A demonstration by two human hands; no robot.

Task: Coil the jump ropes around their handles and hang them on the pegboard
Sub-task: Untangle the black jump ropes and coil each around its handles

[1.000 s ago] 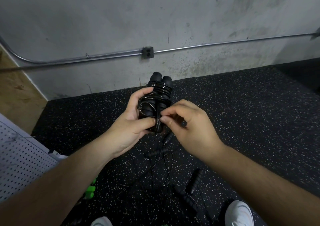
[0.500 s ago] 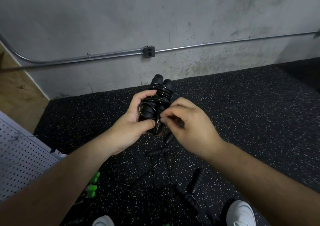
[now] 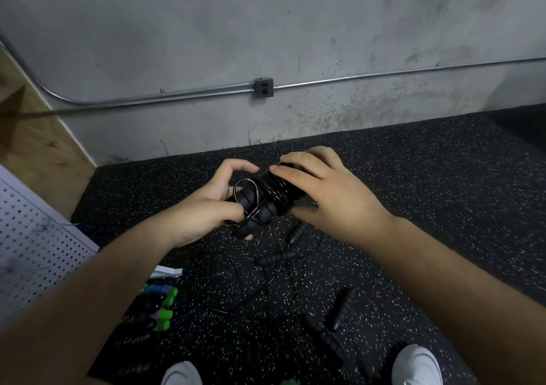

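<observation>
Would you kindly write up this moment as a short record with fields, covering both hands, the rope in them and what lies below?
held item: black jump rope bundle, cord wound around its paired handles, a small loop showing at the near end
left hand: grips the bundle's near end
right hand: wraps the far end, fingers over the coils
floor: loose black ropes, uncoiled; green-handled ropes beside the pegboard
pegboard: far left, partly in view
stage: bundle not yet hung
</observation>
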